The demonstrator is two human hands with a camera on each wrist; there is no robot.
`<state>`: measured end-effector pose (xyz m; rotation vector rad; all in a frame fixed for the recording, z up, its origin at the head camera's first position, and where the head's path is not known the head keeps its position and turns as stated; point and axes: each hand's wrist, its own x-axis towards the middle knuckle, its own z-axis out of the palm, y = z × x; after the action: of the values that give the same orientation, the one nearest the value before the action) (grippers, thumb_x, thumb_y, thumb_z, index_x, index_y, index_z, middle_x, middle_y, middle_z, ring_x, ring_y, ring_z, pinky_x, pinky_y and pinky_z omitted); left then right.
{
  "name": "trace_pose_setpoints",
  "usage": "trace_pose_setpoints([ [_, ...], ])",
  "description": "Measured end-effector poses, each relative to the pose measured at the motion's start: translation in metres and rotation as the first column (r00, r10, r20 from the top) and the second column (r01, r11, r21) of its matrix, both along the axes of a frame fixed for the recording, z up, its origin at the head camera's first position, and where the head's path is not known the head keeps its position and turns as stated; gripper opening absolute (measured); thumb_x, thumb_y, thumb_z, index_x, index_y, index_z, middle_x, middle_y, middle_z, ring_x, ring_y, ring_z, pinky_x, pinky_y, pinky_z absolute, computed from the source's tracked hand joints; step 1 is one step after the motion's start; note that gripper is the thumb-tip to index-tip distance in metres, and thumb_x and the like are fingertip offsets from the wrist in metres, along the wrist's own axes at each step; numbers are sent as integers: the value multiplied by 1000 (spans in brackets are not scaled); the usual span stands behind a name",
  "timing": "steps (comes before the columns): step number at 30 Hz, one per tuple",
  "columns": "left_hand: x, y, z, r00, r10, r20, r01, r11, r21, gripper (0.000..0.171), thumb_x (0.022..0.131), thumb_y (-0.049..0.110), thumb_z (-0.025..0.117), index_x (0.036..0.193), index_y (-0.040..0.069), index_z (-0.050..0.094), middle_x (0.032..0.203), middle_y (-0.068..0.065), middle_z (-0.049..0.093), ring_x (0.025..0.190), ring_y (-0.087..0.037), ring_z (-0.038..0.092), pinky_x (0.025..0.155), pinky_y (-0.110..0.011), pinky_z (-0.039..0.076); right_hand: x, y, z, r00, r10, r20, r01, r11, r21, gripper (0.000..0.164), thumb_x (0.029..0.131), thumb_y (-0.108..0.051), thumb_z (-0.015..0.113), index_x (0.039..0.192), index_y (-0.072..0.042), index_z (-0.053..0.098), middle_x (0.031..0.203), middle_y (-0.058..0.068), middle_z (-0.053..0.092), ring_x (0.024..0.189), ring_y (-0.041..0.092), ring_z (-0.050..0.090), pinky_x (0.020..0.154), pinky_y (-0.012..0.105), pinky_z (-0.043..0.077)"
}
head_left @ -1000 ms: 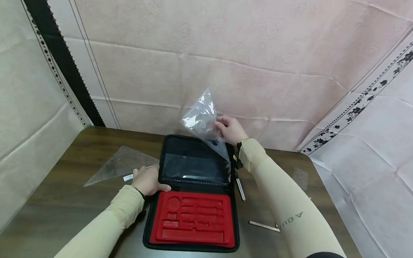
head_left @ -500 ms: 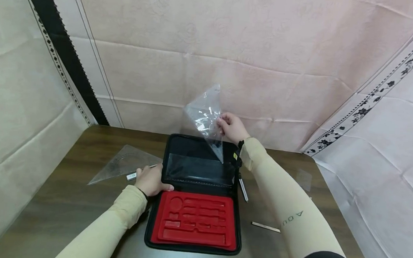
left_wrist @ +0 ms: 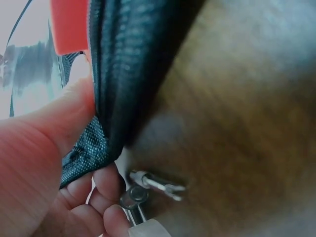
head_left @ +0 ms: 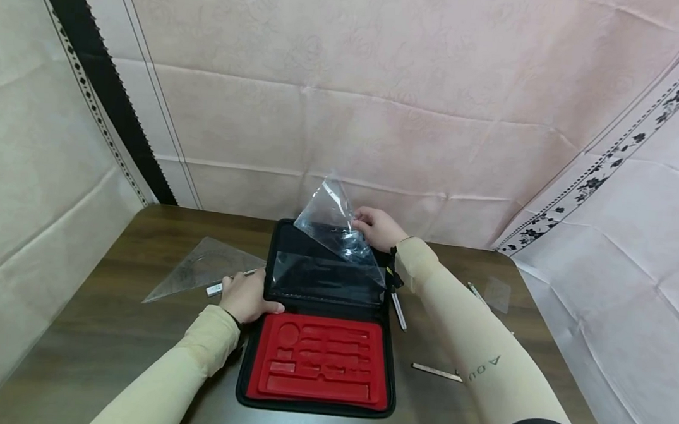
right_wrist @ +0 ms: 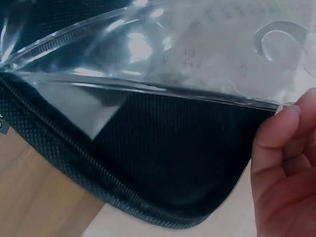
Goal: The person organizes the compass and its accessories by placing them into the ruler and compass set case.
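Note:
My right hand [head_left: 380, 229] pinches a clear triangular set square [head_left: 328, 213] by its edge between thumb and fingers. It is held slanted over the raised lid of a black zip case [head_left: 391, 379], with its lower corner overlapping the lid's clear pocket [head_left: 314, 277]. In the right wrist view, the set square [right_wrist: 207, 54] shows printed marks and a curved cut-out. My left hand [head_left: 247, 296] grips the case's left side near the fold. The left wrist view puts the thumb inside and the other fingers around the fabric edge, beside a small metal fitting [left_wrist: 158, 183]. A red moulded tray [head_left: 320, 341] fills the lower half.
Left of the case lie another clear set square [head_left: 200, 268] and a small white block [head_left: 215, 289]. On the right are a silver pen-like tool [head_left: 399, 311], a thin pale stick [head_left: 436, 372], a green-ended stick [head_left: 475, 290] and a small clear sheet [head_left: 498, 295]. A cloth wall [head_left: 435, 115] stands behind the table.
My right hand first lifts the set square slightly, then lowers it toward the lid, so its lower corner now overlaps the pocket. My left hand keeps its grip on the case.

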<state>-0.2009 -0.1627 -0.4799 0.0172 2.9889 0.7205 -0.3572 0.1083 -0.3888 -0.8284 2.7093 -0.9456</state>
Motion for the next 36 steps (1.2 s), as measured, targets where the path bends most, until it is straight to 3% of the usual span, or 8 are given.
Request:
trace_pose_setpoints([
  [3,0,1,1,1000,6,6,-6,1000,-2,74,68,43,86,127,9,56,119,-14,63,95,-38,50,77,-49,26,7,-10,-9,998,17,-65,-12,998,68,15,99,-22,57,105,-11,64,90,3,66,76,15,59,73,34,47],
  [9,1,4,2,1000,11,3,-11,1000,-19,72,67,43,87,122,6,58,112,-14,65,93,-37,51,75,-49,27,25,-28,-31,996,-42,-77,54,984,168,18,99,-27,56,110,-15,64,92,-2,64,79,13,59,75,33,47],
  [16,1,4,-1,1000,17,9,-17,1000,-19,72,67,45,86,117,2,59,108,-15,65,94,-38,51,76,-49,27,28,-33,-36,987,-137,-79,146,981,124,16,97,-26,59,107,-15,65,92,-2,63,81,15,57,77,33,46],
  [23,1,4,-1,1000,18,12,-18,1000,-13,68,66,44,87,116,4,61,107,-14,65,93,-37,51,76,-49,27,28,-38,-44,991,-108,-75,120,975,187,21,96,-26,62,112,-11,64,94,1,62,85,16,56,78,34,46],
  [29,2,4,2,999,29,34,-28,999,-33,63,67,45,86,109,4,62,97,-12,65,91,-36,50,75,-47,26,35,-42,-55,994,-106,-42,113,964,241,40,97,-28,61,131,-8,54,113,9,56,98,20,55,87,37,46],
  [36,5,5,5,997,33,70,-29,997,-68,64,68,48,85,102,0,60,85,-10,61,86,-33,48,73,-45,25,43,-43,-66,991,-128,-36,133,949,288,45,96,-30,62,135,-8,54,124,12,50,109,24,51,93,39,43],
])
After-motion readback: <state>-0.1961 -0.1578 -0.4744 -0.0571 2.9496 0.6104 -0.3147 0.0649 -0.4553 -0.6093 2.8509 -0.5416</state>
